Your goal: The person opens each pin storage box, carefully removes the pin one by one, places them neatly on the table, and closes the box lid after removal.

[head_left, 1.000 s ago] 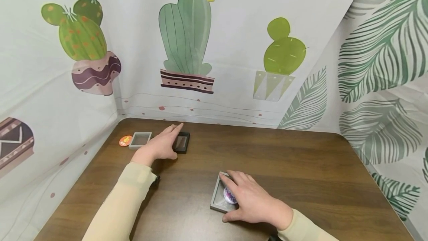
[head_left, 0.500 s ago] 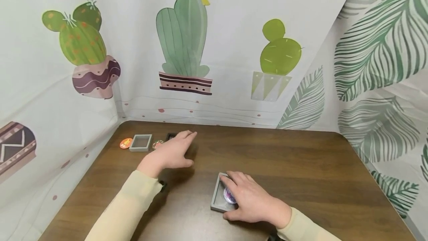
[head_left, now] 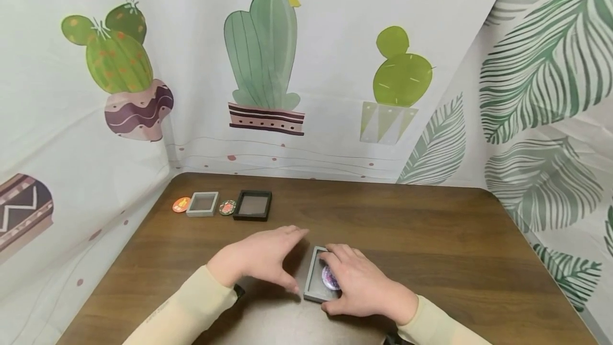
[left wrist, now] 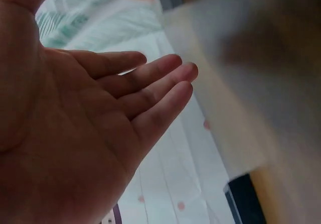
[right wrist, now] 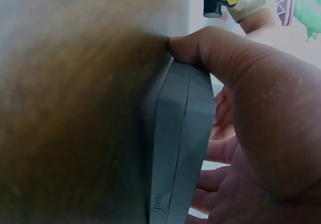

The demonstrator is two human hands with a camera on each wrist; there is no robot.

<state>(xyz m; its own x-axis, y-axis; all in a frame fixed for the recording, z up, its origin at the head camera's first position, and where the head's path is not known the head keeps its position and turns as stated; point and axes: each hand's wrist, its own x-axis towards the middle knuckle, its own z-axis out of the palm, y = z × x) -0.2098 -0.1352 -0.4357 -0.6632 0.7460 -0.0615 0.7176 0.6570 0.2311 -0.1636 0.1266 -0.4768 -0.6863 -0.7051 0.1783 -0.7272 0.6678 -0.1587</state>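
Note:
My right hand (head_left: pixel 361 284) lies over a grey square display frame (head_left: pixel 313 281) on the table, its thumb at the near edge and its fingers reaching the far edge. Through the frame's clear middle a round purple badge (head_left: pixel 330 278) shows, partly covered by the hand. The right wrist view has the thumb against the end of the frame's grey side (right wrist: pixel 183 143), with a seam running along it. Just left of this frame is my left hand (head_left: pixel 263 257), fingers extended, thumb apart, holding nothing. Its bare palm (left wrist: pixel 80 118) fills much of the left wrist view.
At the back left of the brown table (head_left: pixel 407 228) lie an orange round badge (head_left: pixel 181 205), a smaller light grey frame (head_left: pixel 203 204), a patterned round chip (head_left: pixel 227 207) and a black square frame (head_left: pixel 253 205). Printed cloth (head_left: pixel 335 68) hangs behind the table.
My left hand has come away from the black frame, moving right and nearer to me, beside the grey frame. The black frame now sits uncovered, turned slightly. My right hand has stayed put.

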